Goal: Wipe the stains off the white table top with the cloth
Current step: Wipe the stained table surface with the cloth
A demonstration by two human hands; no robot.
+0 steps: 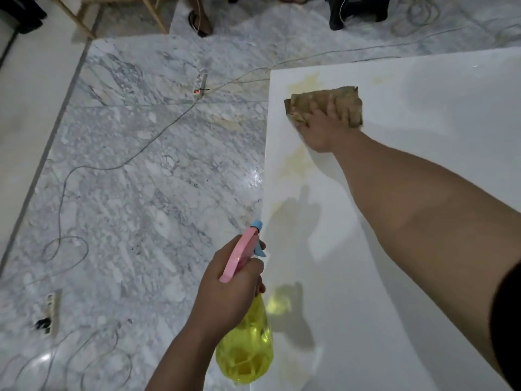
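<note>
Wiping stains (306, 81) near worktop (423, 193) far-left corner.
Right hand (321, 128) flat on cloth (327, 104); left hand (228, 289) gripping sprayer (245, 348); best pressing firmly, overlapping strokes.

cloth: tan-brown crumpled rag (332, 104), lying flat near the table's far left corner | table: white glossy rectangular table top (423, 88), level | stains: pale yellow smears, one (306, 81) just beyond the cloth, another (297, 162) nearer along the left edge

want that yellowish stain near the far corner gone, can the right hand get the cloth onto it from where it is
Probably yes: the right hand presses the cloth flat on the table top, just short of the stain, with nothing between them.
</note>
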